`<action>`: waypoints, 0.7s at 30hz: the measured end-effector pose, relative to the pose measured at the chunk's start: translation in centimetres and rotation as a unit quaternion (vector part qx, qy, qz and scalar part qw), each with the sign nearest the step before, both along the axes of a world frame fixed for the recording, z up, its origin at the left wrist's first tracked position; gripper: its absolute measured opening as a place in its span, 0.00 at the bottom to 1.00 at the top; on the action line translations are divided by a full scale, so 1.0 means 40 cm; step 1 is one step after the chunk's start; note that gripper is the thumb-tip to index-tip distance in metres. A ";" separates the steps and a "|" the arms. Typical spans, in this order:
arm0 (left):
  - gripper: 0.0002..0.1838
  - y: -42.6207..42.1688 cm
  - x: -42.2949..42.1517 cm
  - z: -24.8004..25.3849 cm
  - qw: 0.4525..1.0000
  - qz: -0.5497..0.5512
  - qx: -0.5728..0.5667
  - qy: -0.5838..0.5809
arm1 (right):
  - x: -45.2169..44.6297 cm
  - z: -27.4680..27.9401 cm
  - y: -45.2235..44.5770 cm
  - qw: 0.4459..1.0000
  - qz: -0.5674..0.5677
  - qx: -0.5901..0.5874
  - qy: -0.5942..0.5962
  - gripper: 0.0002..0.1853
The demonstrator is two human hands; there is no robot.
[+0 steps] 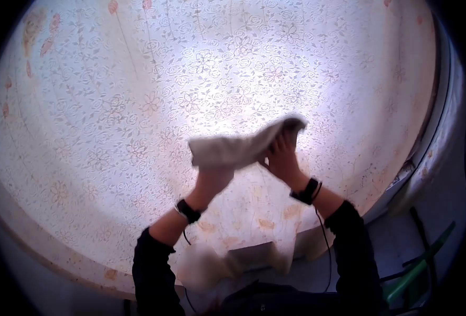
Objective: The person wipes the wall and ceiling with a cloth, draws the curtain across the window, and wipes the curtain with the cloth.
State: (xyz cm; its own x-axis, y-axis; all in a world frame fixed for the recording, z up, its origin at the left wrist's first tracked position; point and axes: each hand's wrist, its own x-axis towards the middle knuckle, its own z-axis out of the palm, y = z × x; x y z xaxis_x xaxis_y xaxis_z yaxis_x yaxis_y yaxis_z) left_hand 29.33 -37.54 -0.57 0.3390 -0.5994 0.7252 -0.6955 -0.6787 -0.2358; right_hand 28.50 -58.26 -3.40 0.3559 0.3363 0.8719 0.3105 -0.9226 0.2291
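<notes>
A grey-beige piece of folded cloth (233, 150) is held up in the air above the patterned cover, somewhat smeared by motion. My left hand (215, 179) grips its left part from below, with the fingers hidden behind the fabric. At the raised right end, my right hand (283, 158) has its fingers bent over the cloth, where a dark fold or opening shows. Both wrists wear black bands, the left band (188, 210) and the right band (305, 192), each with a thin cable.
Under my hands spreads a pale cover (112, 131) with embossed flowers, its edge curving round. A crumpled pale fabric (204, 266) hangs near my lap. At the lower right stands a green object (409, 279) beside dark bars. White draped material (433, 158) lies along the right edge.
</notes>
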 end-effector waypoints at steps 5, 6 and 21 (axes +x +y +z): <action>0.23 0.036 0.009 -0.171 0.994 -0.071 -0.013 0.088 | -0.029 -0.192 0.011 0.993 0.054 0.052 0.089 0.27; 0.23 0.034 0.000 -0.150 0.998 -0.039 0.011 0.057 | -0.040 -0.165 0.024 0.993 0.060 0.067 0.075 0.27; 0.25 -0.034 0.100 0.452 0.959 0.076 -0.117 -0.245 | 0.046 0.590 0.034 0.968 0.025 0.031 -0.248 0.25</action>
